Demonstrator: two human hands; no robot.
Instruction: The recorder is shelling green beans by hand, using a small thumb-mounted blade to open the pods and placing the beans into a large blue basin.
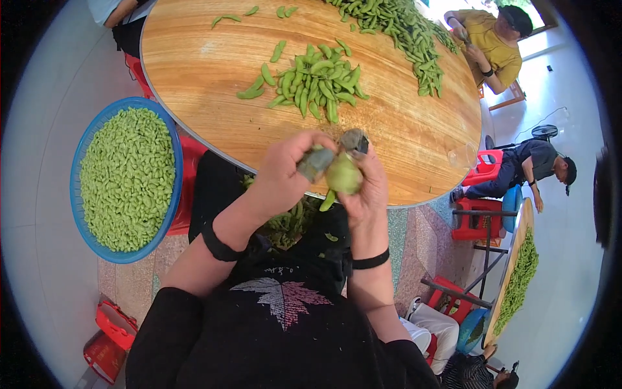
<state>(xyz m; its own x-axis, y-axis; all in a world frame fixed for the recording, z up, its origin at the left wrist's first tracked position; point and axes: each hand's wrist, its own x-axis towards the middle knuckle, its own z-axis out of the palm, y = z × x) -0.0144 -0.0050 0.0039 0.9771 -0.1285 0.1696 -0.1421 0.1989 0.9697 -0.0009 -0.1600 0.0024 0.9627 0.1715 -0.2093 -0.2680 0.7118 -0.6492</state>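
My right hand (370,181) is closed around green soybean pods (343,176), blurred by motion; one pod tip pokes out below. Beside it, my left hand (288,167) has its fingers curled in, almost touching the pods; what it pinches, if anything, is smeared. Grey coverings wrap fingertips on both hands. Just beyond, on the wooden table (214,97), lies a small pile of soybean pods (317,81) with a few strays around it. Under my hands, green pods or husks (285,227) lie between my legs, partly hidden by my arms.
A blue basket (76,175) full of shelled green beans (129,181) stands at left on a red stool (188,188). A large pod heap (405,29) covers the table's far side. A person in yellow (495,48) sits there. Other people and a second table (495,324) are at right.
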